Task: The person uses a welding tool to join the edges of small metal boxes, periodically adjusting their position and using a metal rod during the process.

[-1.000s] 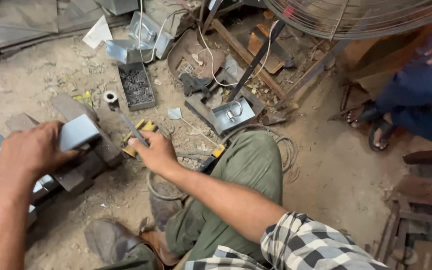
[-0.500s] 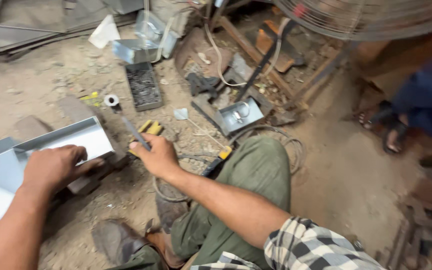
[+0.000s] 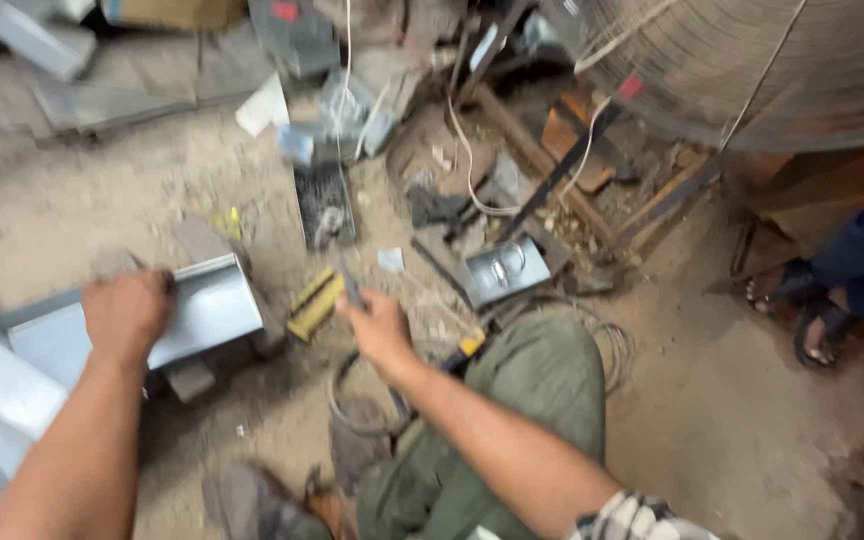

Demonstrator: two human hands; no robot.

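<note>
At the far left I see my left hand pressed down on the upper edge of a folded grey sheet-metal channel, fingers curled over its rim and gripping it; the channel lies on the dusty ground and runs off toward the lower left. Just right of it, a yellow-and-black rectangular tool lies on the dirt, between my two hands. My right hand is closed around a thin dark metal rod-like tool that sticks up from the fist toward the yellow piece; the blur keeps me from telling what kind of tool it is. Below that hand my knee in olive-green trousers is bent. Farther right, a small grey metal box sits among cables, and another person's sandalled foot rests at the right edge.
</note>
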